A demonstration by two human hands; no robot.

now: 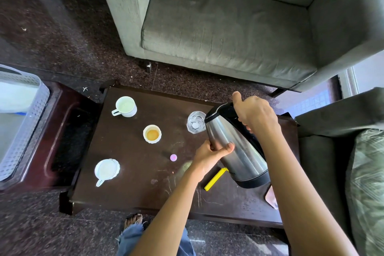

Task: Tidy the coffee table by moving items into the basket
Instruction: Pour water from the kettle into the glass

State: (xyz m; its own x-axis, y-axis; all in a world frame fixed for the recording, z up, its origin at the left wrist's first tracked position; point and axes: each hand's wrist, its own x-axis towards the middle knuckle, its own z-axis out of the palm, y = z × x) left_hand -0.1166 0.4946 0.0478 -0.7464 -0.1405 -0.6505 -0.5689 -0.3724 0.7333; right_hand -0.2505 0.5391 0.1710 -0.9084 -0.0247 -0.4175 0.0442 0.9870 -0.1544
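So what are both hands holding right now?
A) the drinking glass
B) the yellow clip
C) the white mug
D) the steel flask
D: the right hand grips the steel flask by its black handle and the left hand holds its metal body.

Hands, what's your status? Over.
Right hand grips handle of tilted black-lidded steel jug; left hand holds its body. Perforated plastic basket far left. Clear glass tumbler beside jug.

Brushed steel flask [232, 147], black plastic trim; glossy dark wood table [133, 183]; clear glass [195, 121].
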